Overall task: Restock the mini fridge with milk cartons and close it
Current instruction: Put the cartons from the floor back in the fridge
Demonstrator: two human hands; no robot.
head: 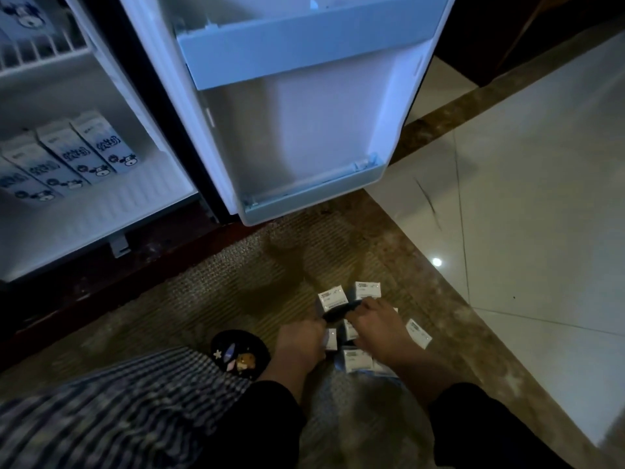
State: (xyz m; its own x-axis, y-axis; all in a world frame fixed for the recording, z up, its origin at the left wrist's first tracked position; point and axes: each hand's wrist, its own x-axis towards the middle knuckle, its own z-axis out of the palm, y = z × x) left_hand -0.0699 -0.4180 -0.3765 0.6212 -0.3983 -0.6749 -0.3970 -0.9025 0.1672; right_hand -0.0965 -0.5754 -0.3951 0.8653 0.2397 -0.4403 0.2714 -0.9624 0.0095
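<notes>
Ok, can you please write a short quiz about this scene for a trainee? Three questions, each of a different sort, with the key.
1. True or false: the fridge door is closed.
2. Where are the loose cartons? A) at floor level, by the left hand and right hand; B) in the door shelf; C) on the wire shelf.
3. How many cartons show in the bottom row inside the fridge?
Key: 1 false; 2 A; 3 four.

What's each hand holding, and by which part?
A dark strap stretched above the milk cartons: left hand grips one end, right hand the other. Whether it's a bag handle is unclear.
</notes>
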